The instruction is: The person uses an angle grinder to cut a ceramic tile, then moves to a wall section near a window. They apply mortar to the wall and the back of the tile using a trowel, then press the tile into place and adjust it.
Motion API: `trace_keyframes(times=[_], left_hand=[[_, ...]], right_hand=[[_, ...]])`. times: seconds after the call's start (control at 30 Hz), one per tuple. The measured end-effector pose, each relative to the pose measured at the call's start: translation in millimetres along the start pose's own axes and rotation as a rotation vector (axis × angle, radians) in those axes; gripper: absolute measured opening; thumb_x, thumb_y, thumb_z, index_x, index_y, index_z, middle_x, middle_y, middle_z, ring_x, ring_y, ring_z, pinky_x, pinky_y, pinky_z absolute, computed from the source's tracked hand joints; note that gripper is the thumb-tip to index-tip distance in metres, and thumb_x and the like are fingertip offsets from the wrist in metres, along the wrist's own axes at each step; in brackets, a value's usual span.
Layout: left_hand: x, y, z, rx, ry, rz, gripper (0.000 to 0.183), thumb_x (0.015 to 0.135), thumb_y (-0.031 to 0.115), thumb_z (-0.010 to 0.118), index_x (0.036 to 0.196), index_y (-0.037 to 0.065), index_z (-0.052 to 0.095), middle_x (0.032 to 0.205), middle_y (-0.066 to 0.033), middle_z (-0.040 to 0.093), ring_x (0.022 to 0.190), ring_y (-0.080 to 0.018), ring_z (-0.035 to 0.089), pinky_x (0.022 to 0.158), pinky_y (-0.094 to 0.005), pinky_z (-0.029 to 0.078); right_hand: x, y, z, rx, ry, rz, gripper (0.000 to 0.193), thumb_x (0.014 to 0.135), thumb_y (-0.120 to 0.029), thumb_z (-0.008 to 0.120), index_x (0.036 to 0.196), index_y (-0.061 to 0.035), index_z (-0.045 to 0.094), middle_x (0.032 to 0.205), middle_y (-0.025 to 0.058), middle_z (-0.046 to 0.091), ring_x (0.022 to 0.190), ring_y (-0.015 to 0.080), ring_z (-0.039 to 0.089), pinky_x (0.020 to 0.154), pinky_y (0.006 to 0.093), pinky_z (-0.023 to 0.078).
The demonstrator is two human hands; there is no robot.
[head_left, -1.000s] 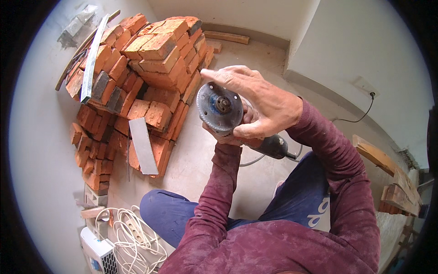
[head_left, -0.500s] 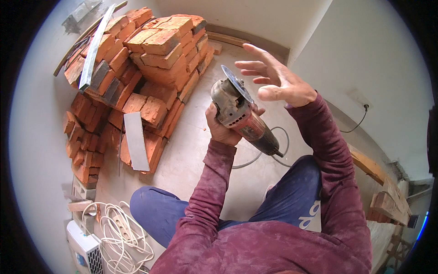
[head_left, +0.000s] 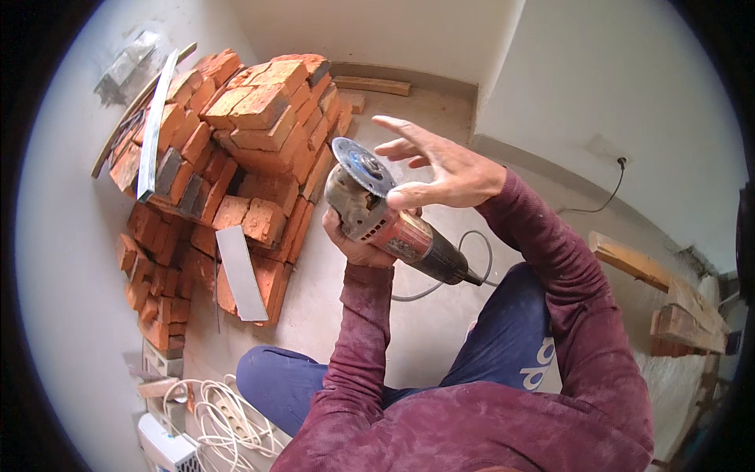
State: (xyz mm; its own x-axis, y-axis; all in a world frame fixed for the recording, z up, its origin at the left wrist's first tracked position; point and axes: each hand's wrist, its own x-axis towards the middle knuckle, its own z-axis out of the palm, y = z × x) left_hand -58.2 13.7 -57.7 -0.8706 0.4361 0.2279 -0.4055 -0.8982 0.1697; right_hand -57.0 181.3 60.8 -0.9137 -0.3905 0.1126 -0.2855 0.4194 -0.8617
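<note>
My left hand (head_left: 355, 242) is wrapped round the gear-head end of a worn red and grey angle grinder (head_left: 405, 236), its fingers partly hidden behind the body. A round metal cutting disc (head_left: 363, 167) is mounted on the grinder, its face turned up toward the upper right. Beside the disc my right hand (head_left: 448, 167) is held open, fingers spread and thumb low near the disc's edge; whether the thumb touches it I cannot tell. From the grinder's black rear end a grey cord (head_left: 480, 282) trails to the floor.
Stacked orange bricks (head_left: 263, 149) stand at the left, with a metal bar (head_left: 157, 126) across the top and a pale flat strip (head_left: 241, 271) leaning on them. A coiled white extension cable (head_left: 228, 421) lies lower left. Wooden planks (head_left: 637, 263) are at the right.
The grinder has shifted left in view, its disc face turned more toward me. My right hand has come closer to the disc, also moving left and down.
</note>
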Motion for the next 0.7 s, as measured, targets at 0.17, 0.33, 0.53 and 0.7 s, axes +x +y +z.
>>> trace_keyframes(times=[0.17, 0.33, 0.53, 0.7], left_hand=[[-2.2, -6.3, 11.8, 0.146, 0.037, 0.01, 0.082, 0.08, 0.064, 0.049, 0.139, 0.007, 0.047, 0.122, -0.0156, 0.06, 0.102, -0.0305, 0.064, 0.081, -0.0455, 0.057], [-4.9, -14.1, 19.1, 0.146, 0.156, 0.019, 0.078, 0.081, 0.058, 0.051, 0.137, 0.004, 0.048, 0.118, -0.0135, 0.062, 0.101, -0.0277, 0.065, 0.084, -0.0433, 0.057], [-1.6, -14.4, 12.6, 0.046, -0.123, -0.075, 0.081, 0.08, 0.066, 0.047, 0.135, 0.007, 0.048, 0.115, -0.0188, 0.059, 0.091, -0.0346, 0.066, 0.078, -0.0475, 0.058], [-4.4, -19.6, 15.5, 0.123, 0.202, -0.02, 0.08, 0.08, 0.066, 0.047, 0.135, 0.008, 0.048, 0.115, -0.0181, 0.06, 0.091, -0.032, 0.066, 0.078, -0.0474, 0.057]], right_hand=[[1.9, -12.1, 6.0, 0.004, 0.007, -0.044, 0.106, 0.075, -0.055, 0.078, 0.151, 0.0006, 0.029, 0.135, 0.0284, 0.052, 0.128, 0.0364, 0.05, 0.107, 0.0487, 0.041], [-0.7, 1.0, -1.8, -0.041, -0.014, -0.249, 0.1, 0.074, -0.048, 0.081, 0.151, -0.0049, 0.035, 0.139, 0.0249, 0.05, 0.129, 0.0324, 0.049, 0.108, 0.0438, 0.04], [-5.5, -6.4, -11.5, 0.111, -0.02, -0.065, 0.102, 0.067, -0.043, 0.079, 0.151, -0.004, 0.036, 0.146, 0.016, 0.049, 0.131, 0.0288, 0.049, 0.11, 0.0458, 0.038], [-1.2, -4.7, -15.8, -0.034, -0.056, -0.381, 0.102, 0.071, -0.056, 0.081, 0.148, -0.0036, 0.04, 0.136, 0.0158, 0.056, 0.128, 0.0311, 0.05, 0.112, 0.0467, 0.034]])
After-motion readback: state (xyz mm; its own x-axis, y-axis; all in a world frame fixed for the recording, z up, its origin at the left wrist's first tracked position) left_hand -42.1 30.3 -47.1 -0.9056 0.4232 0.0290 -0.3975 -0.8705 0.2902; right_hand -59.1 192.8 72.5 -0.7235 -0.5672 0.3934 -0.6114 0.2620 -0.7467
